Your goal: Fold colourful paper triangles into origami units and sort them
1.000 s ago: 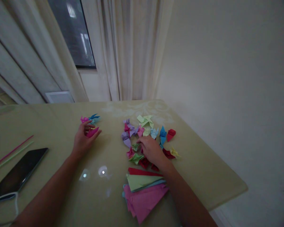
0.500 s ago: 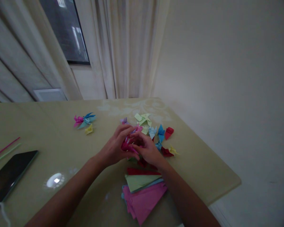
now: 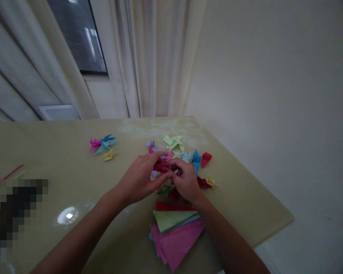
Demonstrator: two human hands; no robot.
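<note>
My left hand [image 3: 140,178] and my right hand [image 3: 185,182] meet over a heap of small folded paper pieces [image 3: 185,154] in many colours. Both hands pinch a pink folded paper piece [image 3: 162,163] between their fingertips, held just above the heap. A green folded piece [image 3: 165,189] lies under my hands. Close to me sits a stack of coloured paper sheets [image 3: 174,236], pink on top with green and red beneath.
A joined pink and blue folded piece [image 3: 102,144] and a small yellow one [image 3: 108,155] lie to the left on the glossy yellow-green table [image 3: 74,179]. Thin pink and green sticks [image 3: 13,172] sit at far left. Curtains and a window stand behind; the table's right edge [image 3: 274,205] is near.
My left hand left the pink and blue pieces on the left and came across to join my right hand at the heap. Both now pinch a pink piece.
</note>
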